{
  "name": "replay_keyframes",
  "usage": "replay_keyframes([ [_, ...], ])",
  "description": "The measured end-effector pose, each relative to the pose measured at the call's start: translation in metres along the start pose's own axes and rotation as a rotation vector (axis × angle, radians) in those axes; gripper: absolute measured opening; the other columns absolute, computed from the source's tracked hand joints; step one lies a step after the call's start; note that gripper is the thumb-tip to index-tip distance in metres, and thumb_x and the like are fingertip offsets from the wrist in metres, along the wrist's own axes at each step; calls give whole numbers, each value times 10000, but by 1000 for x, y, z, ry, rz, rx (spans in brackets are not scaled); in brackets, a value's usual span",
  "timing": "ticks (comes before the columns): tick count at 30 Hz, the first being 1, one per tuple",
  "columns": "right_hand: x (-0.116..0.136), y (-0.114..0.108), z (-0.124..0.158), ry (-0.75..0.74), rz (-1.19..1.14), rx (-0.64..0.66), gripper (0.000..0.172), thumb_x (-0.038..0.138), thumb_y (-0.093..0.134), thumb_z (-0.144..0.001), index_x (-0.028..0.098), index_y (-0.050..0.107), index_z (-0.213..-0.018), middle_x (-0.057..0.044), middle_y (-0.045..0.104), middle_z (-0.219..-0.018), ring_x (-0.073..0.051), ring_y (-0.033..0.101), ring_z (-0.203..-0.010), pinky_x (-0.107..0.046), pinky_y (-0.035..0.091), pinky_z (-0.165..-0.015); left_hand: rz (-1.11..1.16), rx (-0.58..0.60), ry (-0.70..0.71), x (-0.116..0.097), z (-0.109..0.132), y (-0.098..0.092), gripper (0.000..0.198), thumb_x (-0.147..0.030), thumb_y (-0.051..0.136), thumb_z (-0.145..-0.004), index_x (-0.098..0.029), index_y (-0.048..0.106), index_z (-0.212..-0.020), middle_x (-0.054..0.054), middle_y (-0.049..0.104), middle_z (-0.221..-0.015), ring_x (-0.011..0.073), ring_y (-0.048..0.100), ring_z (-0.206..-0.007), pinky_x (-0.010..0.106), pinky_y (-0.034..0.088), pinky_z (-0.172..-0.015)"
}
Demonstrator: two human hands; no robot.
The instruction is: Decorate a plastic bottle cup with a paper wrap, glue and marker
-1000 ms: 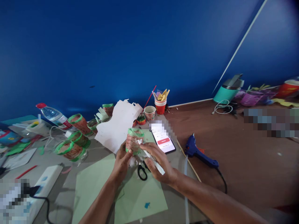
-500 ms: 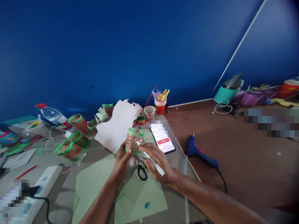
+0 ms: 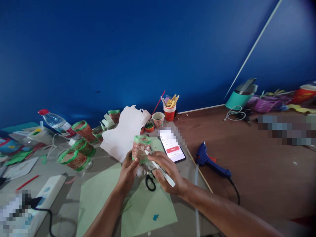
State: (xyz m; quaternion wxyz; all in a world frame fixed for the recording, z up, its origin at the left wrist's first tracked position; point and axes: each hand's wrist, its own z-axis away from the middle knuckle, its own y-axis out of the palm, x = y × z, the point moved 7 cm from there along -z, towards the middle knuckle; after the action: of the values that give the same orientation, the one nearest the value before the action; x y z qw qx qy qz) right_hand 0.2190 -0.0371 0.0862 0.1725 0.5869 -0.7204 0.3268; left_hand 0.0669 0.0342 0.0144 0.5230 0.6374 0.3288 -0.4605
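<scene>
My left hand (image 3: 128, 171) is wrapped round the lower left side of a reddish-brown cup (image 3: 141, 146) with green edging, its thumb on the front. In my right hand (image 3: 168, 171) is a white marker pen (image 3: 161, 171), gripped like a pencil, with its tip close to the cup's right side. Whether the tip touches the cup I cannot tell. Whitish marks show on the cup's wall. Below the hands lie scissors (image 3: 150, 183) with black handles, their blades hidden. Green paper sheets (image 3: 148, 210) are spread under my forearms.
Several similar green-rimmed cups (image 3: 74, 159) stand at left beside a plastic bottle (image 3: 58, 122). A torn white sheet (image 3: 125, 128) lies behind the held cup. To the right are a phone (image 3: 172, 148), a blue glue gun (image 3: 212, 163) with its cable, and a wooden stick (image 3: 201, 172).
The cup has shifted very slightly left in my left hand. The marker and my right hand have moved a touch to the right and down.
</scene>
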Motion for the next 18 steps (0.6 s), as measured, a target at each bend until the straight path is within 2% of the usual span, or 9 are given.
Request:
replay_keyframes([
  [3, -1, -4, 2, -9, 29, -47, 378, 215, 475, -888, 205, 491, -1266, -125, 600, -1106, -243, 544, -1047, -411, 476, -896, 5, -44, -21, 0, 0, -4, 482, -380, 700, -746, -231, 572, -1187, 106, 588, -1296, 321, 516, -1213, 436, 437, -959],
  [6, -2, -6, 3, -28, 88, -72, 367, 221, 463, -898, 219, 481, -1264, -110, 623, -1074, -239, 556, -992, -409, 469, -864, 36, -37, -6, -7, 1, 0, 448, -377, 683, -758, -223, 582, -1167, 100, 600, -1279, 311, 536, -1190, 421, 452, -939],
  [12, -19, 6, 0, 64, 432, 84, 301, 158, 485, -868, 205, 546, -1159, -66, 635, -887, -212, 568, -818, -458, 392, -933, 87, -82, 44, -14, -2, -7, 389, -391, 688, -760, -215, 626, -1102, 76, 674, -1155, 262, 620, -1050, 385, 483, -885],
  [15, -29, 14, 1, 171, 589, 171, 402, 165, 552, -802, 163, 535, -1203, -104, 623, -970, -256, 545, -936, -513, 308, -1012, 111, -90, 68, -16, -4, -11, 376, -380, 707, -746, -206, 644, -1073, 74, 697, -1090, 257, 636, -1009, 377, 496, -859],
  [18, -32, 19, 3, 236, 621, 221, 557, 257, 638, -744, 145, 489, -1269, -117, 604, -1028, -282, 519, -1018, -531, 228, -1071, 115, -99, 68, -18, -3, -10, 368, -378, 706, -748, -212, 643, -1071, 67, 703, -1084, 252, 642, -1004, 369, 502, -847],
])
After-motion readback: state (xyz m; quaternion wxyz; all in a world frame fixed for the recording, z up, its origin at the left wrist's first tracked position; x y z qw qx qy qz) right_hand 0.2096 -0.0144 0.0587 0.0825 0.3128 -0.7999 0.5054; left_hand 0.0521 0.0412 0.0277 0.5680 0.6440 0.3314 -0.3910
